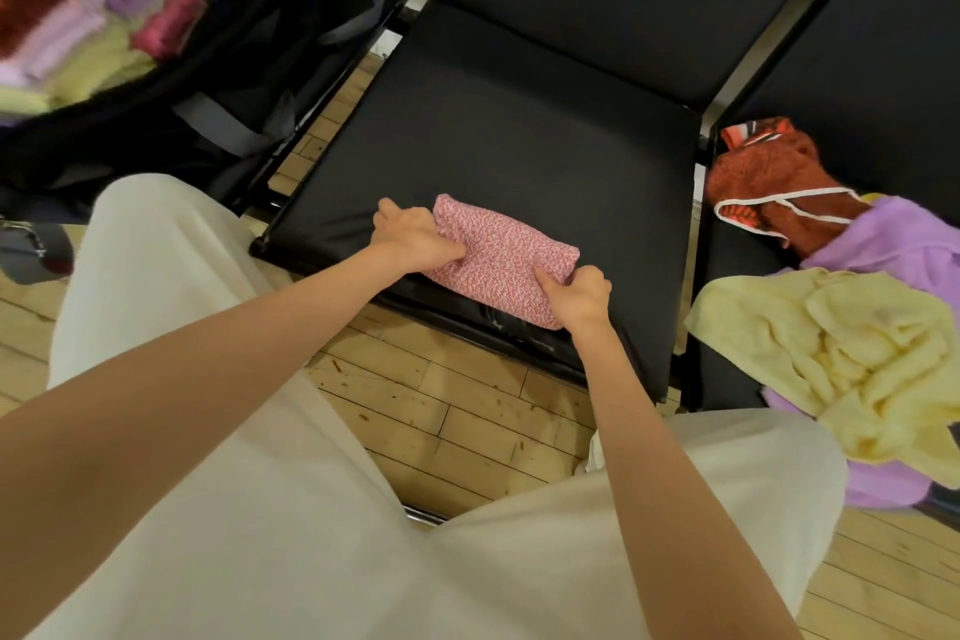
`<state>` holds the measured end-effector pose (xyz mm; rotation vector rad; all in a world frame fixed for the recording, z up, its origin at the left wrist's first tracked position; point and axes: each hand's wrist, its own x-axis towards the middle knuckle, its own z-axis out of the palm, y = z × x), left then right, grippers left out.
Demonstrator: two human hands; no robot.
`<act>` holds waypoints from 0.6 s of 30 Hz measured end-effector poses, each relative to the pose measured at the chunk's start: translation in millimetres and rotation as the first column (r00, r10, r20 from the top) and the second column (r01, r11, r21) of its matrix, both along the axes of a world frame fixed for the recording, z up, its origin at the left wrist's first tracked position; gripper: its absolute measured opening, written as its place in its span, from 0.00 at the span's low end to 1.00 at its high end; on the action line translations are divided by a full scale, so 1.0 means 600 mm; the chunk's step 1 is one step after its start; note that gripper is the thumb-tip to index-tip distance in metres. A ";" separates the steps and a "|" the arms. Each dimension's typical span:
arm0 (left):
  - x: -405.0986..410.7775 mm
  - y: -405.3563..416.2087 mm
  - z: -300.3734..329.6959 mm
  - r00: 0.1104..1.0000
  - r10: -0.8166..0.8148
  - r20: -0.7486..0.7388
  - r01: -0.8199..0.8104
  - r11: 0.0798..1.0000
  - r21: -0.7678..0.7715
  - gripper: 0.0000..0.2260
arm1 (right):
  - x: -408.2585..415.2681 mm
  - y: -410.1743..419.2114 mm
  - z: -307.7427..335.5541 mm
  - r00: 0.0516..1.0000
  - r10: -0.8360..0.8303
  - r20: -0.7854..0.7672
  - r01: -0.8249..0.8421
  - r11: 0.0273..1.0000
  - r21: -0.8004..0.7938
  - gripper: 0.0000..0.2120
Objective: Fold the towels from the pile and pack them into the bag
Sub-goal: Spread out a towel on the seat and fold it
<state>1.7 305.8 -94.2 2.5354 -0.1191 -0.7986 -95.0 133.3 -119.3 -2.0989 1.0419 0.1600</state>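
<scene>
1. Nearest camera: cream trousers [249, 509], both knees spread, two bare forearms reaching forward over them.
2. Left hand [415, 237] grips the left end of the pink towel [504, 257]: fingers curled into the cloth, thumb on top.
3. Right hand [579, 296] pinches the towel's near right corner, thumb pressed on the top face, fingers wrapped under the edge.
4. Pink towel is folded into a small thick rectangle, lying between the two hands on the front edge of the middle seat [519, 130]; its near corner overhangs the seat edge slightly.
5. Bag [218, 83] sits on the chair to the left, black with grey straps, open; folded towels [104, 16] in lilac, yellow, magenta and rust are stacked inside. That area is blurred.
6. Pile [841, 327] lies on the chair to the right, well apart from the pink towel: a yellow towel [857, 359] crumpled on top in front, a lilac towel [893, 239] under and behind it, a rust towel [763, 172] with white trim at the far end.
7. Wood floor [467, 411] shows between the knees and under the chairs.
</scene>
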 end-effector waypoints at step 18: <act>0.170 0.236 0.133 0.822 0.417 0.387 -0.235 0.869 -0.436 0.16 | 0.199 0.231 0.155 0.777 0.097 0.622 -0.204 0.974 0.103 0.28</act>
